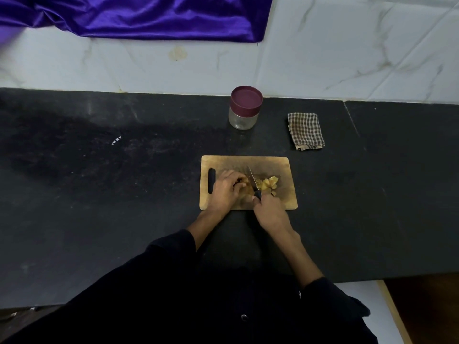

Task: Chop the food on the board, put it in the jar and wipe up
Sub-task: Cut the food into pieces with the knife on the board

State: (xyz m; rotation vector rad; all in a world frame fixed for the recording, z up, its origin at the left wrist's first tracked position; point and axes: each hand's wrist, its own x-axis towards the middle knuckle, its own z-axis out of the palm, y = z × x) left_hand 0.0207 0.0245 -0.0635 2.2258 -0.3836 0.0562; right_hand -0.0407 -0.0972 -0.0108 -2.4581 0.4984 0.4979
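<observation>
A wooden cutting board lies on the black counter. On it my left hand curls over an uncut brownish piece of food and holds it down. My right hand grips the dark handle of a knife, whose blade points away from me and rests against the food. Yellow chopped pieces are piled just right of the blade. A clear glass jar with its maroon lid on stands behind the board.
A folded checked cloth lies to the right of the jar. The black counter stretches far to the left. Purple fabric hangs on the tiled wall behind. The counter's front edge drops off at the lower right.
</observation>
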